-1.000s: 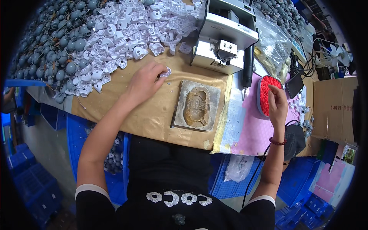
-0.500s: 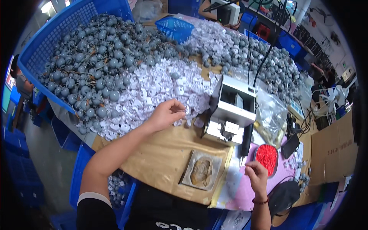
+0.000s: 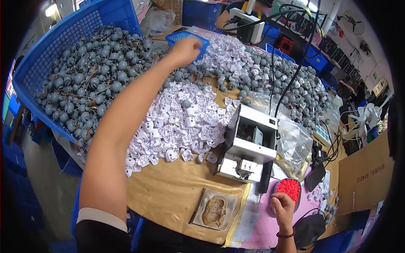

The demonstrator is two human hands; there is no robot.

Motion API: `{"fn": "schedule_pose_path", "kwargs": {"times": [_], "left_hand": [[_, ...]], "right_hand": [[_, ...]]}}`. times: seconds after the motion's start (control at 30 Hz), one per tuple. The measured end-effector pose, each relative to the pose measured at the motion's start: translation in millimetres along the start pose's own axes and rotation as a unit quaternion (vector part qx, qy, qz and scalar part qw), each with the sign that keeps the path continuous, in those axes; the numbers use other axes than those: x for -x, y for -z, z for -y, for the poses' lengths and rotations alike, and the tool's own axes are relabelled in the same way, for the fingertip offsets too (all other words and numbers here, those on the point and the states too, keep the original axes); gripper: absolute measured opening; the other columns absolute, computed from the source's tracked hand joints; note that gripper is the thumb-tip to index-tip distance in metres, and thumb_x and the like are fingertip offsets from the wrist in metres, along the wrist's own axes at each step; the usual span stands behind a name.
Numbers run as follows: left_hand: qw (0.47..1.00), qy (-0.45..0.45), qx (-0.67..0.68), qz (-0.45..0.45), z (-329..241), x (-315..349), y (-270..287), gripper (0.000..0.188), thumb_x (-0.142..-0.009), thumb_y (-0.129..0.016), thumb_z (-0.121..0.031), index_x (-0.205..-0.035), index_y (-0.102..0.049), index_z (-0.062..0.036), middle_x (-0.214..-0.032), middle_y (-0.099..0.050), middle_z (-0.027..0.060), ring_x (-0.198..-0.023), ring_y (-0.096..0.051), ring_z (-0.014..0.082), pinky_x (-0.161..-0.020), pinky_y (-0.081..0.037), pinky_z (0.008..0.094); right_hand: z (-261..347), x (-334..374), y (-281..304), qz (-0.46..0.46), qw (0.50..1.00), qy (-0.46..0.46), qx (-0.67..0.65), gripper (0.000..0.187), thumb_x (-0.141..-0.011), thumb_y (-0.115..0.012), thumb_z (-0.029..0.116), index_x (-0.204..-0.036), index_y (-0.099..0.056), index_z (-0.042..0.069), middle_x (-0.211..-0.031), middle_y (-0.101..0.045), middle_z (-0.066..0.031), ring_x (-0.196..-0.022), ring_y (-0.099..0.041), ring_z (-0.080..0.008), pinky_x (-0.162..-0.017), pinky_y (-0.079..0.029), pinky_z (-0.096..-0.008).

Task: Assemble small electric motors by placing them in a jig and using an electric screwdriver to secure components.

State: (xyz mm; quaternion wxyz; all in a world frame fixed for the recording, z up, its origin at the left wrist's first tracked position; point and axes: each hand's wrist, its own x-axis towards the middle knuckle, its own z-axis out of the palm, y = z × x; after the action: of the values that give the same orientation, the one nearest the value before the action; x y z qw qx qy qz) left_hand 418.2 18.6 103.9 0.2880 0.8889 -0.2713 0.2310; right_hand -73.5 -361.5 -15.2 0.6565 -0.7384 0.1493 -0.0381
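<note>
My left hand (image 3: 186,50) is stretched far forward over the small blue basket (image 3: 173,39). Motion smears its fingers, so their grip does not show. Under that forearm spreads a heap of white plastic parts (image 3: 185,114). My right hand (image 3: 283,207) hovers at the near rim of a dark dish of small red pieces (image 3: 288,189), thumb and forefinger pinched together. Anything between those fingertips is too small to make out. Left of it stands a white and black bench machine (image 3: 249,143). A metal mould block with a shaped hollow (image 3: 214,209) lies on the brown table cover.
A large blue crate (image 3: 31,99) of grey round parts with wires (image 3: 97,76) fills the far left. More grey parts (image 3: 291,88) are heaped at the back right. Black cables (image 3: 295,69) hang behind the machine. A cardboard box (image 3: 365,173) stands right. A person sits beyond the table.
My left hand has moved forward from the near edge of the white parts to the blue basket. My right hand stays beside the red pieces, slightly lower in view. The view has shifted.
</note>
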Motion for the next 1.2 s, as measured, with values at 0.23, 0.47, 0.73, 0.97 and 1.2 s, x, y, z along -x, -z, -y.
{"fn": "schedule_pose_path", "kwargs": {"times": [0.23,0.47,0.73,0.97,1.2], "left_hand": [[0.995,-0.014,0.049,0.09,-53.6,182.0,8.7,0.016,-0.087,-0.066,-0.01,-0.101,-0.069,-0.0029,-0.1,-0.068,0.0135,-0.093,-0.066,0.0292,-0.084,-0.052,0.0384],[0.987,-0.101,0.024,0.122,-99.7,282.5,-12.8,0.022,-0.08,-0.072,-0.01,-0.101,-0.066,-0.0068,-0.104,-0.061,0.0095,-0.101,-0.057,0.0315,-0.085,-0.049,0.04],[0.963,-0.207,-0.079,0.151,-118.8,299.2,-50.4,0.02,-0.076,-0.068,-0.013,-0.094,-0.062,-0.008,-0.101,-0.061,0.0063,-0.098,-0.059,0.027,-0.077,-0.05,0.0369],[0.954,-0.133,0.176,0.202,-147.3,348.7,-7.6,0.027,-0.077,-0.067,0.002,-0.103,-0.066,-0.0051,-0.104,-0.063,0.0122,-0.101,-0.061,0.0337,-0.086,-0.052,0.0414],[0.967,-0.079,0.104,0.218,-154.0,383.5,2.5,0.022,-0.078,-0.073,-0.008,-0.099,-0.066,-0.0033,-0.105,-0.06,0.0122,-0.096,-0.06,0.0324,-0.083,-0.051,0.0411]], "right_hand": [[-0.3,8.9,-4.9,0.002,0.999,0.004,0.034,0.009,-0.093,-0.066,0.001,-0.101,-0.066,-0.002,-0.086,-0.063,0.0003,-0.074,-0.058,-0.0058,-0.064,-0.047,-0.0201],[1.1,18.2,-39.1,0.048,0.998,0.02,0.03,0.009,-0.093,-0.067,0.001,-0.101,-0.067,-0.002,-0.09,-0.065,-0.0009,-0.078,-0.06,-0.0068,-0.068,-0.049,-0.0216],[4.6,27.1,-65.8,0.1,0.993,0.053,0.029,0.013,-0.094,-0.068,0.004,-0.104,-0.067,-0.002,-0.092,-0.065,-0.001,-0.082,-0.061,-0.0054,-0.072,-0.049,-0.0206],[-1.6,36.1,-58.7,0.101,0.995,0.026,0.006,0.015,-0.096,-0.066,0.005,-0.109,-0.066,-0.003,-0.094,-0.066,-0.0007,-0.085,-0.061,-0.0058,-0.075,-0.05,-0.0212],[-8.1,34.8,-75.7,0.135,0.99,0.025,-0.043,0.015,-0.096,-0.064,0.002,-0.11,-0.065,-0.003,-0.097,-0.066,-0.0019,-0.086,-0.062,-0.0068,-0.076,-0.051,-0.0222]]}}
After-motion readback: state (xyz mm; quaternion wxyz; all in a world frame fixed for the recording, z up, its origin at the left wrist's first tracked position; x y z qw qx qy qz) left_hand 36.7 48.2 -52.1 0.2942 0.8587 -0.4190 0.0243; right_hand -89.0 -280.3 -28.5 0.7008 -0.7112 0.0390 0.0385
